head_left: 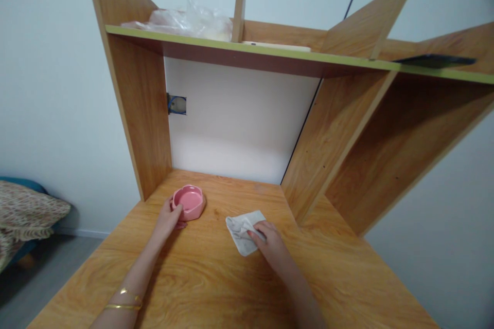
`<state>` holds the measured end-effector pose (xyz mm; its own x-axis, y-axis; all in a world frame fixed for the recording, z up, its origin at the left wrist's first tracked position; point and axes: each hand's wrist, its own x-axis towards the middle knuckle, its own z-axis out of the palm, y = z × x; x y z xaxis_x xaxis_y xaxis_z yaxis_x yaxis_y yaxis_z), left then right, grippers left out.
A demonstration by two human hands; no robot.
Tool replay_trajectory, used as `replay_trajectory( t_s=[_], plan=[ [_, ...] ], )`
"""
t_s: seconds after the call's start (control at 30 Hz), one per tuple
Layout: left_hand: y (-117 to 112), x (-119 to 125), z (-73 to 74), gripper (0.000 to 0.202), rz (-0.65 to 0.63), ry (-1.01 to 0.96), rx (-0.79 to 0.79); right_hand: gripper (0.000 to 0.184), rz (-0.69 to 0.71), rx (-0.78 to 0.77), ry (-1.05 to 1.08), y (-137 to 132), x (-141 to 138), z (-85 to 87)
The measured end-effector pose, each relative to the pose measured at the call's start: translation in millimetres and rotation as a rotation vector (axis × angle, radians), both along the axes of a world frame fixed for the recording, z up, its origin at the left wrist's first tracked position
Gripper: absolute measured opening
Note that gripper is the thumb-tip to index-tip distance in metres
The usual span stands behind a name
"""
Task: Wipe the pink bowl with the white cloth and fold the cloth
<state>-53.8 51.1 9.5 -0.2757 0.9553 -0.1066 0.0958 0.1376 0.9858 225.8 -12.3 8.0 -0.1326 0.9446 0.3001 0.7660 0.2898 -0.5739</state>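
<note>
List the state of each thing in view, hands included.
Left hand: closed on the bowl
Right hand: gripping the cloth
Bowl: upright, held at its side
Cloth: partly bunched, partly spread on the desk
Bag: crumpled, on the shelf
Wall box: uncovered, blue wire showing
Blanket: draped

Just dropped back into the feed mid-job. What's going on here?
A person is at a wooden desk with both hands busy. The left hand has a grip on the near-left side of a pink dish, thumb at the rim; whether the dish rests fully on the desk is hard to tell. To its right, the right hand grips a partly bunched white cloth at the desk surface. Crumpled clear plastic sits on the shelf above.
</note>
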Motion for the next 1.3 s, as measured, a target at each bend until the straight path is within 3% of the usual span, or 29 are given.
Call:
replay_trajectory(
  t_s=[0.2, 0.37, 0.57, 0.73, 0.87, 1.03, 1.2, 1.3],
  plan=[
    [-6.8, 1.6, 3.9, 0.05, -0.002, -0.014, 0.004, 0.035, -0.016, 0.025, 0.103, 1.2, -4.1, -3.4],
    [-8.6, 7.2, 4.8, 0.051, -0.052, -0.174, 0.0, 0.037, -0.065, 0.049, 0.236, 0.3, -8.9, -2.9],
    [-20.2, 24.1, 4.2, 0.045, -0.273, -0.38, -0.031, 0.033, -0.296, 0.163, 0.419, -3.4, -10.3, 4.2],
    [-29.1, 41.9, -4.1, 0.049, -0.398, -0.429, -0.041, 0.033, -0.336, 0.241, 0.439, -7.6, -11.0, 8.8],
    [-31.4, 50.7, -13.1, 0.058, -0.481, -0.293, -0.021, 0.028, -0.281, 0.307, 0.408, -9.9, -16.9, 11.7],
    [-35.8, 54.3, -14.8, 0.057, -0.548, -0.034, 0.051, 0.024, -0.087, 0.321, 0.343, -11.4, -30.4, 9.2],
    [-41.6, 58.2, -4.4, 0.049, -0.511, 0.201, 0.401, 0.023, 0.013, 0.236, 0.197, -13.0, -39.0, 2.2],
    [-46.5, 61.0, -1.0, 0.054, -0.541, 0.33, 0.528, 0.021, 0.031, 0.195, 0.199, -12.5, -40.1, -2.9]
  ],
)
